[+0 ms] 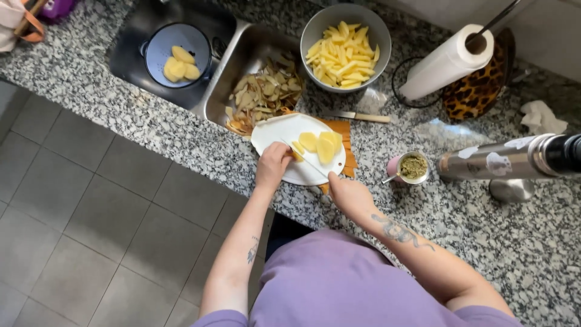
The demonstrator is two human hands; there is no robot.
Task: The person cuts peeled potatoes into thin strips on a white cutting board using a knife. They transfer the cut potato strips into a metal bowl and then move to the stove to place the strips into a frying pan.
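Observation:
My left hand point(272, 165) presses down on potato slices point(321, 144) lying on a round white cutting board point(275, 130). My right hand point(348, 192) grips a knife point(308, 160) whose thin blade runs across the board toward the left hand's fingers. Just beyond the board, a grey bowl point(319, 27) holds cut potato sticks point(342, 56).
A sink basin point(233, 72) holds potato peels point(266, 91); another basin has a colander point(178, 54) with peeled potatoes. A second knife point(357, 115), paper towel roll point(448, 60), steel thermos point(508, 160), cup of green herb point(411, 166) and crumpled tissue point(541, 117) stand on the granite counter.

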